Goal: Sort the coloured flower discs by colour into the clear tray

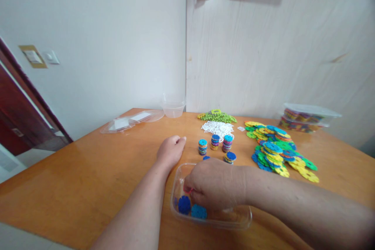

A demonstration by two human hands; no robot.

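Note:
A clear plastic container (249, 218) sits in front of me on the table. Inside it lie a dark blue notched disc (184, 205) and a lighter blue notched disc (199, 211). My right hand (215, 183) reaches into this container from the right, its fingers closed on a pink notched disc (190, 190) that shows only in part. My left hand (171, 150) rests closed on the table just beyond the container's left corner; anything inside its fingers is hidden. Small disc stacks (202, 147) stand beyond the container, one partly covered by my right hand.
A heap of larger notched discs (275, 150) spreads at the right. White pieces (218, 128) and green pieces (216, 116) are piled farther back. A clear tub (174, 108) and lids (120, 124) lie back left. Filled lidded boxes (307, 117) stand back right against the wall.

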